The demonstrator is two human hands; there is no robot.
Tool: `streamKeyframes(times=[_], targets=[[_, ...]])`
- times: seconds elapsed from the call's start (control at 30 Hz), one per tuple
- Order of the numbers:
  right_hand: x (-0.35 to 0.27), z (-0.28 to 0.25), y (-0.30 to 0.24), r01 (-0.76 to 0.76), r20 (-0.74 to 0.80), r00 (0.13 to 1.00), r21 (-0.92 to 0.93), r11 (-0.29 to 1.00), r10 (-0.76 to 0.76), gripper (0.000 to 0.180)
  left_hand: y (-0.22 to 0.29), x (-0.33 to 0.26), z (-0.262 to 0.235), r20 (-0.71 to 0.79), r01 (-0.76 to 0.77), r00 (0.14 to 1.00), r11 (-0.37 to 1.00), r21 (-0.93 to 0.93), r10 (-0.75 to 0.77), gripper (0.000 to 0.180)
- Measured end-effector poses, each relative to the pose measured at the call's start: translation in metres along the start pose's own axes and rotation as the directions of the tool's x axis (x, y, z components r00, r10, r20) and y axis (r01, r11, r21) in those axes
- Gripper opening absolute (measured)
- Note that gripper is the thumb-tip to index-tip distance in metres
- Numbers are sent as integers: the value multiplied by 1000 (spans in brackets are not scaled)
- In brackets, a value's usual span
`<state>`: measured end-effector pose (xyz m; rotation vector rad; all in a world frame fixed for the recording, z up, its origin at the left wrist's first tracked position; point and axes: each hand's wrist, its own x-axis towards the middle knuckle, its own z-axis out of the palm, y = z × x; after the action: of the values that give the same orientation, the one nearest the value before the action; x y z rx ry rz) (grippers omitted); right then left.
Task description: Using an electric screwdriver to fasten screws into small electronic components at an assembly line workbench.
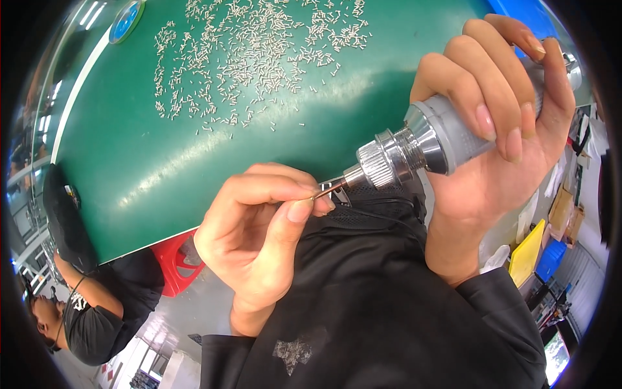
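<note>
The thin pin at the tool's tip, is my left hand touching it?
Touching. The head view shows the left hand pinching the thin pin between thumb and forefinger at the tool tip.

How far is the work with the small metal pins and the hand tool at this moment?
Done: nothing finished shows in this view. In hand: the right hand holds a grey rotary tool, and the left hand pinches a thin pin at the tool's metal tip. Left: a large scatter of small metal pins lies on the green mat, untouched by either hand.
</note>
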<state>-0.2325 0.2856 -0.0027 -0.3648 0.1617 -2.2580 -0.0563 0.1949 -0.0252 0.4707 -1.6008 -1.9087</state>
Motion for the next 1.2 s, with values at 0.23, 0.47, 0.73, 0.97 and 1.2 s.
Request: streamKeyframes(times=[0.23, 0.47, 0.73, 0.97, 1.2], targets=[[-1, 2, 6, 39, -42, 998, -10, 999, -40, 15, -4, 1, -8, 118, -221, 974, 929, 296, 194, 6], [-4, -8, 9, 52, -113, 993, 51, 997, -46, 15, -8, 1, -6, 86, -212, 977, 922, 324, 195, 7], [-9, -8, 9, 46, -129, 991, 46, 998, -39, 15, -10, -4, -4, 100, -238, 971, 888, 394, 216, 7], [-7, -15, 14, 46, -138, 990, 32, 998, -41, 16, -14, -2, -9, 119, -251, 968, 862, 440, 221, 7], [0, -5, 4, 133, -219, 967, -12, 991, -132, 18, 3, 7, 1, 106, -207, 978, 881, 426, 179, 35]])
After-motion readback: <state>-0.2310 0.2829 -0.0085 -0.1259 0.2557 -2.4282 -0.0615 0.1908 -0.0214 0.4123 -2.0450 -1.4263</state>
